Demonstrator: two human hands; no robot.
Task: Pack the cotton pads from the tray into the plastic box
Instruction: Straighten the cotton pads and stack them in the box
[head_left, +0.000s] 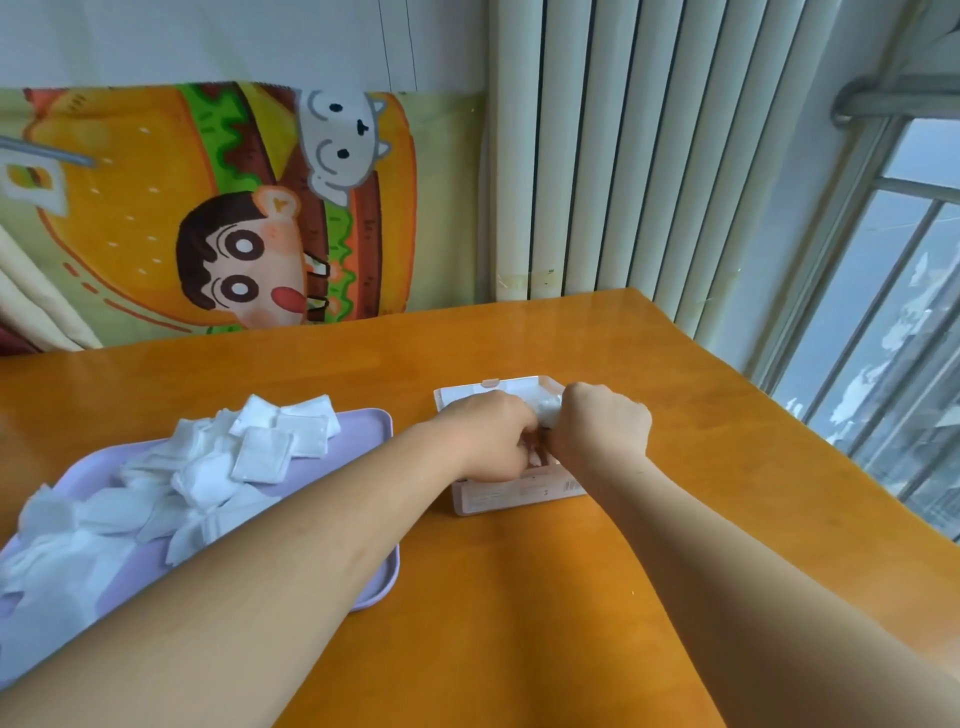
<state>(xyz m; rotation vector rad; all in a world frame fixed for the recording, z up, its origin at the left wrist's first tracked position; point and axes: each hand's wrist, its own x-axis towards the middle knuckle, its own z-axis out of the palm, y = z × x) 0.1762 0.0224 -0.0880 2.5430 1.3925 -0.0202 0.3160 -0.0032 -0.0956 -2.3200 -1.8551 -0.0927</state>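
Note:
A lilac tray (374, 582) on the left of the table holds a heap of several white square cotton pads (260, 454). To its right stands the pale pink plastic box (511, 496), its lid (498, 389) folded open behind. Both my hands are over the box's opening. My left hand (491, 436) has its fingers curled down into the box; what they hold is hidden. My right hand (602, 426) pinches a bunch of white cotton pads (548, 410) at the box's far end.
The orange wooden table (519, 597) ends at the right near a window with bars (893, 338). White vertical blinds (623, 156) and a cartoon burger cloth (234, 208) hang behind the table's far edge.

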